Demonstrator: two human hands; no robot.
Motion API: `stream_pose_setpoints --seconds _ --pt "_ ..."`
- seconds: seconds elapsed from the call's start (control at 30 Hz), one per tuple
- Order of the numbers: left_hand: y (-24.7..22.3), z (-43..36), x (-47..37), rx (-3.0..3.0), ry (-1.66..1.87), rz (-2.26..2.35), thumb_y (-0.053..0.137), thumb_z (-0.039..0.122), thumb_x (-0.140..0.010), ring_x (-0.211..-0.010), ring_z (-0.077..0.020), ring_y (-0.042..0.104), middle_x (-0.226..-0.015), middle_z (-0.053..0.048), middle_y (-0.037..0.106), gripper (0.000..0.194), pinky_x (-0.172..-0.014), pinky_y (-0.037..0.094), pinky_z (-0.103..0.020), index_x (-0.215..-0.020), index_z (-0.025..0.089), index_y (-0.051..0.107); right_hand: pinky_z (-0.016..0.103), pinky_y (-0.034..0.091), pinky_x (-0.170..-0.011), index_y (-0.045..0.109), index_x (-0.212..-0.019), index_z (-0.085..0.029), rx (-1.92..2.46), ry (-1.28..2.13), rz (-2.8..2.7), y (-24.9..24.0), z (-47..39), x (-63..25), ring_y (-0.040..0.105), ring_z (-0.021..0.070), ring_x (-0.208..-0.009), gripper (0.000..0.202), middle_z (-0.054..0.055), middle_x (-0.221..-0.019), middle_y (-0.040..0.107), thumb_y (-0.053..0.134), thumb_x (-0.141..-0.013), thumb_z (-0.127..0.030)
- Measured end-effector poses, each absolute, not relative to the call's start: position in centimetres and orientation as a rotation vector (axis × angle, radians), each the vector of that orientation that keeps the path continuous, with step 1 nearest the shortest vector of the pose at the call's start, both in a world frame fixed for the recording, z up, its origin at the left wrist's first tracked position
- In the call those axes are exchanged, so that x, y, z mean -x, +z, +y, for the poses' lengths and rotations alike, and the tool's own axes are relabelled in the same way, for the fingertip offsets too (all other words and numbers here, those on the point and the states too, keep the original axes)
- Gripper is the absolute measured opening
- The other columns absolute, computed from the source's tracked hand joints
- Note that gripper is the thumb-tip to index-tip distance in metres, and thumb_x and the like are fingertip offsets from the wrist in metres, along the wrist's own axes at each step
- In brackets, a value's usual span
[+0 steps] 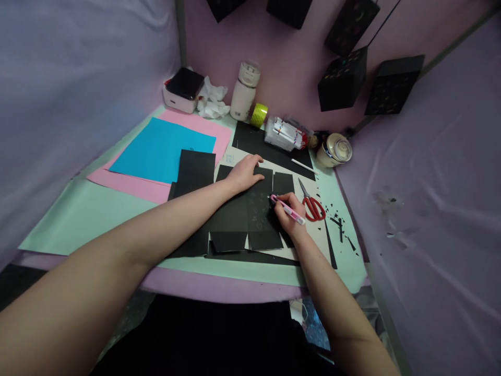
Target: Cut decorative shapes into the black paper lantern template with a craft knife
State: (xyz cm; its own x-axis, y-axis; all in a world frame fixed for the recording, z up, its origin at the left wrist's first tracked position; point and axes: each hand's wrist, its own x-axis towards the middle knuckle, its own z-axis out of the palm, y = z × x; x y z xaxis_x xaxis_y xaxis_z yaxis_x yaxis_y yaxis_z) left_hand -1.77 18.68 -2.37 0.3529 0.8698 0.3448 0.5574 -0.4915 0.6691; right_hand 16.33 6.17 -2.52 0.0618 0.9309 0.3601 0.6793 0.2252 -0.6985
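A black card sheet (pixel 230 216), cut into panels with flaps, lies in front of me, with faint pale marks drawn on one panel. My left hand (pixel 246 175) rests on its upper part, fingers spread and pressing on the card. In my right hand (pixel 288 213) is a pink craft knife (pixel 289 210), gripped like a pen, its tip at the card's right-hand panel. The exact contact of the blade is too small to make out. Just right of that hand lie red-handled scissors (pixel 311 203), and a white pencil-like stick (pixel 304 166) lies beyond them.
Black scraps (pixel 340 230) are scattered at right. Blue paper (pixel 160 149) lies on pink paper (pixel 136 186) at left. A white bottle (pixel 243 94), yellow tape roll (pixel 259 115), clear box of sticks (pixel 285 134) and lidded jar (pixel 334 150) stand behind. Black boxes (pixel 344 78) hang above.
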Motion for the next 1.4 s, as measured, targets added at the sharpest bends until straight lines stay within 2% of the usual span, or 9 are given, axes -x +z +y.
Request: stream_pose_setpoints --seconds 0.07,0.17,0.33,0.57,1.17,1.4 --pt "-2.16 18.45 1.81 -2.238 0.937 1.255 0.077 0.024 -0.074 -0.118 -0.0282 0.049 -0.122 -0.011 0.055 0.048 -0.099 0.041 -0.042 -0.116 0.017 0.056 0.027 0.043 -0.056 0.058 -0.082 -0.022 1.518 0.400 -1.673 -2.55 6.28 -16.37 0.054 0.0138 -0.056 0.007 -0.001 -0.070 0.064 0.057 -0.079 -0.029" --pt "-1.99 18.16 1.89 -2.344 0.863 1.201 0.078 0.030 -0.073 -0.124 -0.0313 0.042 -0.126 -0.009 0.053 0.051 -0.102 0.036 -0.047 -0.119 0.021 0.057 0.028 0.046 -0.059 0.061 -0.085 -0.022 1.512 0.435 -1.647 -2.61 6.50 -16.44 0.059 0.0156 -0.061 0.010 0.000 -0.074 0.067 0.056 -0.080 -0.029" --pt "-2.26 18.17 1.92 -2.458 0.740 1.099 0.077 0.037 -0.074 -0.124 -0.0321 0.042 -0.122 -0.008 0.055 0.042 -0.103 0.031 -0.049 -0.111 0.023 0.063 0.029 0.049 -0.066 0.066 -0.093 -0.021 1.468 0.494 -1.617 -2.50 6.70 -16.44 0.065 0.0182 -0.073 0.018 0.003 -0.083 0.071 0.059 -0.081 -0.033" --pt "-2.44 18.28 1.91 -2.475 0.713 1.092 0.076 0.038 -0.076 -0.127 -0.0318 0.038 -0.127 -0.007 0.052 0.035 -0.104 0.029 -0.048 -0.108 0.027 0.067 0.028 0.048 -0.062 0.067 -0.085 -0.020 1.507 0.469 -1.597 -2.02 6.60 -16.19 0.062 0.0164 -0.068 0.015 0.003 -0.077 0.070 0.060 -0.081 -0.033" --pt "-2.41 18.25 1.90 -2.481 0.697 1.085 0.075 0.038 -0.076 -0.126 -0.0308 0.040 -0.125 -0.008 0.055 0.032 -0.103 0.029 -0.048 -0.105 0.027 0.068 0.027 0.047 -0.059 0.068 -0.090 -0.018 1.522 0.505 -1.627 -2.42 6.71 -16.43 0.062 0.0157 -0.065 0.020 0.003 -0.079 0.071 0.060 -0.082 -0.035" --pt "-2.50 18.41 1.86 -2.488 0.679 1.074 0.075 0.039 -0.076 -0.125 -0.0308 0.041 -0.122 -0.007 0.057 0.027 -0.102 0.030 -0.048 -0.101 0.028 0.071 0.029 0.049 -0.065 0.068 -0.091 -0.020 1.499 0.469 -1.697 -2.74 6.74 -16.54 0.066 0.0180 -0.071 0.018 0.005 -0.085 0.074 0.061 -0.082 -0.033"
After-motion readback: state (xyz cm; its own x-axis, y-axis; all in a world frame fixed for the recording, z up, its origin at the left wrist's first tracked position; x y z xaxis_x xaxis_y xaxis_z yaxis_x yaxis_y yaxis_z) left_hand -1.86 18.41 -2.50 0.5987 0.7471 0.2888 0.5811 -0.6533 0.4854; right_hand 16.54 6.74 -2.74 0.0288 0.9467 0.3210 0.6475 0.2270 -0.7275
